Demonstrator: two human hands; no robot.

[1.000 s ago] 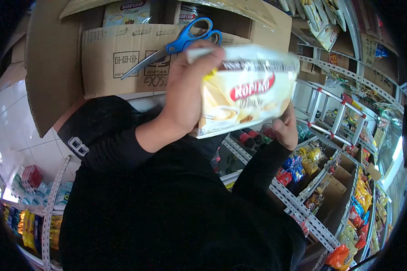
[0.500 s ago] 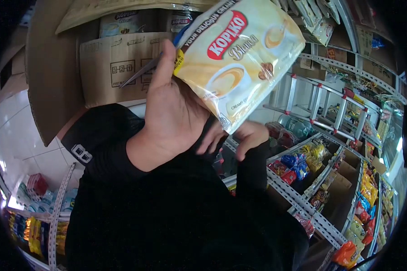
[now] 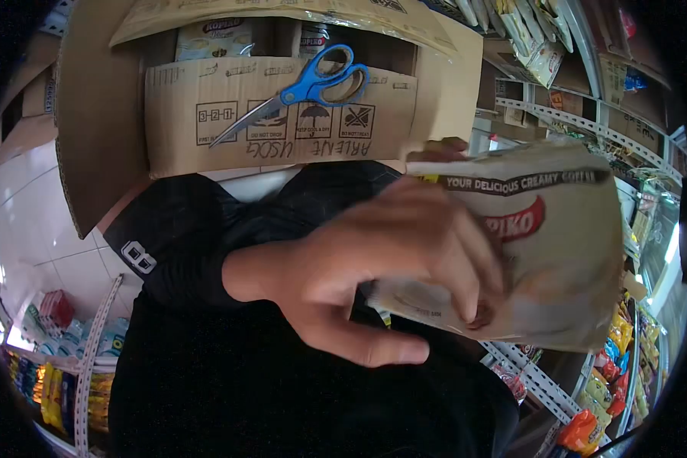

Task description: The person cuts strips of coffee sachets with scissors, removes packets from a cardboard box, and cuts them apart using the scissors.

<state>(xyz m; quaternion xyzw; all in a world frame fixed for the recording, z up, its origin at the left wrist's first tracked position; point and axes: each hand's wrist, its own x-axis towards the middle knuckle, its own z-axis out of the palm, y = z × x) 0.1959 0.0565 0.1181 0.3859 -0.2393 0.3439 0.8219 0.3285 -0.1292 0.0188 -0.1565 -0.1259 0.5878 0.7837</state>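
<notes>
A cream-coloured Kopiko Blanca coffee pack (image 3: 565, 252) is held up at the right, tilted and blurred. My right hand (image 3: 439, 150) is mostly hidden behind it, with only its fingers showing at the upper left edge. My left hand (image 3: 382, 263) crosses in front of the pack's left part, thumb stretched away from the bent fingers. Whether those fingers touch the pack I cannot tell. Scissors with blue handles (image 3: 309, 88) lie across the front of an opened cardboard box (image 3: 168, 145), blades toward the lower left.
More Kopiko packs (image 3: 214, 38) stand inside the box, under its raised flap. White perforated shelf frames (image 3: 546, 389) run along the right, with colourful snack packets (image 3: 584, 431). Water bottles (image 3: 111, 336) stand at the lower left, near the tiled floor (image 3: 23, 206).
The coffee pack has moved right and down and turned more level. My left hand has swung down from palm-up to back-up in front of it. The scissors now show fully.
</notes>
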